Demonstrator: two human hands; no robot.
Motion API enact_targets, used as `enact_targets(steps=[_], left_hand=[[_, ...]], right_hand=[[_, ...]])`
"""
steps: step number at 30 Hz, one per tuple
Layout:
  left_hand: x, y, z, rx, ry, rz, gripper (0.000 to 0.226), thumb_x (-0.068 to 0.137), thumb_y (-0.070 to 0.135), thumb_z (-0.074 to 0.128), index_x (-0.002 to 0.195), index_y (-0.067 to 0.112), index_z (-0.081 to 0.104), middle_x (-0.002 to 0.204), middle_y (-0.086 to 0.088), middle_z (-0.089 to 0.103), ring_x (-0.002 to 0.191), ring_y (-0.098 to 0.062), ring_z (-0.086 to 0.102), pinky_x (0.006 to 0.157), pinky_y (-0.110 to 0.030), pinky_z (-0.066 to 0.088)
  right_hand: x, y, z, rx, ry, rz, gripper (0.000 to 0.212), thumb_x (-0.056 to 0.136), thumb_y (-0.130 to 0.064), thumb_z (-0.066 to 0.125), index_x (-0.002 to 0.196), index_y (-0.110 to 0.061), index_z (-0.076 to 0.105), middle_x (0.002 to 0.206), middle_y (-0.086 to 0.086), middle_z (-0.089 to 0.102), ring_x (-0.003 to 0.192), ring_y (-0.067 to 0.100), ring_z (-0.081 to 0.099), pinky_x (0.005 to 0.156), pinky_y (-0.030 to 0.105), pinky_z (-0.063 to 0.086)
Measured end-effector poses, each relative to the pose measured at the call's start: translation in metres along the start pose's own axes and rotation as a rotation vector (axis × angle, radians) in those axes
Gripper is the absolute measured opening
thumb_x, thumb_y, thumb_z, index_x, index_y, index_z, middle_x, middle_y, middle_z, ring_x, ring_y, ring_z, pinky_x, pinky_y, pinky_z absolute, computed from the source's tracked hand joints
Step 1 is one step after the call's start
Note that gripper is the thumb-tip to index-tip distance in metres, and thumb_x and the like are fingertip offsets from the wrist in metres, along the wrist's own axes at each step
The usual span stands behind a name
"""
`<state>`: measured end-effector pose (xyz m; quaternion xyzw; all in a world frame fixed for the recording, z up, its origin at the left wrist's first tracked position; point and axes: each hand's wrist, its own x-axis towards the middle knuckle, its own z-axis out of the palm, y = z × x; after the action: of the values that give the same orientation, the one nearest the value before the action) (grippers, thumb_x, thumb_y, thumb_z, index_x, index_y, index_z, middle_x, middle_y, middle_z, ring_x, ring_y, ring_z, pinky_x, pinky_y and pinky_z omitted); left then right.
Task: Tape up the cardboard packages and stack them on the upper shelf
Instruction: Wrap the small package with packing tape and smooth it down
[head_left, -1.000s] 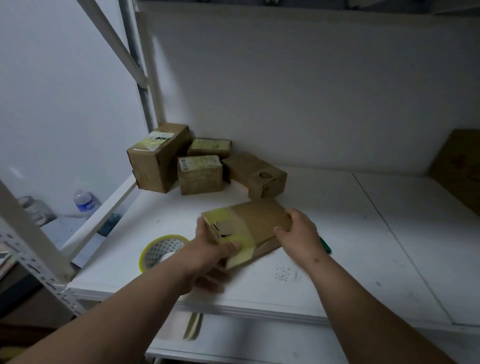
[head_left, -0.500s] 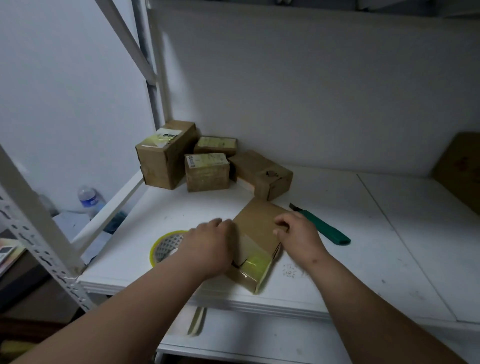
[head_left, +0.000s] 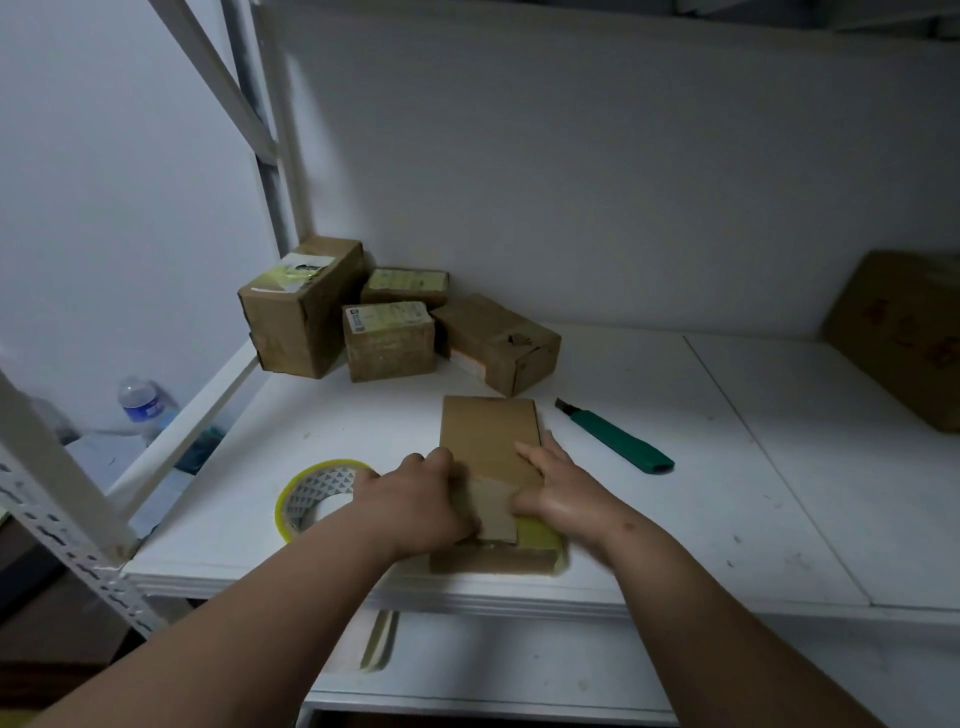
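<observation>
Setting: a storeroom or small packing area. White metal shelving unit with perforated angle-iron uprights and a diagonal brace, set against plain white walls. White shelf board serves as the work surface, scuffed and marked. Cluster of four taped cardboard boxes with shipping labels in the back left corner. Roll of packing tape and green utility knife lie on the board. Larger carton at the right edge. Plastic water bottle stands lower, beyond the rack on the left. Lighting dim.
</observation>
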<state>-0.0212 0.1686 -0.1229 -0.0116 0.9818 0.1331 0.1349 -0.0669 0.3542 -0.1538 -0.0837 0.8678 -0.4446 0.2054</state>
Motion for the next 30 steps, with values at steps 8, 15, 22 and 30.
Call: enact_targets(steps=[8, 15, 22, 30], left_hand=[[0.005, 0.002, -0.006, 0.008, -0.076, 0.015, 0.073, 0.082, 0.067, 0.057, 0.139, 0.029, 0.033, 0.143, 0.0, 0.044, 0.129, -0.022, 0.046, 0.11, -0.048, 0.031], [0.006, 0.002, -0.001, -0.039, -0.046, -0.018, 0.074, 0.078, 0.064, 0.065, 0.134, 0.028, 0.035, 0.139, 0.001, 0.047, 0.126, -0.021, 0.048, 0.107, -0.044, 0.03], [0.011, 0.005, -0.003, -0.032, -0.075, -0.05, 0.073, 0.074, 0.058, 0.072, 0.126, 0.026, 0.034, 0.135, 0.001, 0.048, 0.124, -0.024, 0.05, 0.106, -0.046, 0.03], [0.011, 0.003, -0.005, -0.042, -0.122, -0.018, 0.074, 0.077, 0.06, 0.07, 0.129, 0.023, 0.032, 0.135, 0.001, 0.049, 0.121, -0.024, 0.051, 0.106, -0.046, 0.034]], right_hand=[[-0.007, 0.007, 0.001, 0.06, -0.117, 0.068, 0.102, 0.082, -0.024, 0.077, 0.157, -0.04, 0.01, 0.165, -0.009, -0.01, 0.152, 0.019, 0.007, 0.123, 0.04, 0.021], [-0.003, 0.014, 0.005, 0.094, -0.109, 0.071, 0.105, 0.08, -0.025, 0.081, 0.156, -0.043, 0.011, 0.166, -0.009, -0.003, 0.152, 0.021, 0.011, 0.122, 0.042, 0.024], [-0.002, 0.004, 0.007, 0.019, -0.083, 0.094, 0.106, 0.081, -0.018, 0.078, 0.157, -0.04, 0.008, 0.166, -0.007, 0.002, 0.149, 0.024, 0.019, 0.118, 0.039, 0.029], [-0.005, 0.018, 0.006, 0.293, -0.146, 0.092, 0.096, 0.087, -0.014, 0.072, 0.155, -0.045, 0.012, 0.165, -0.012, -0.004, 0.151, 0.02, 0.01, 0.122, 0.043, 0.022]])
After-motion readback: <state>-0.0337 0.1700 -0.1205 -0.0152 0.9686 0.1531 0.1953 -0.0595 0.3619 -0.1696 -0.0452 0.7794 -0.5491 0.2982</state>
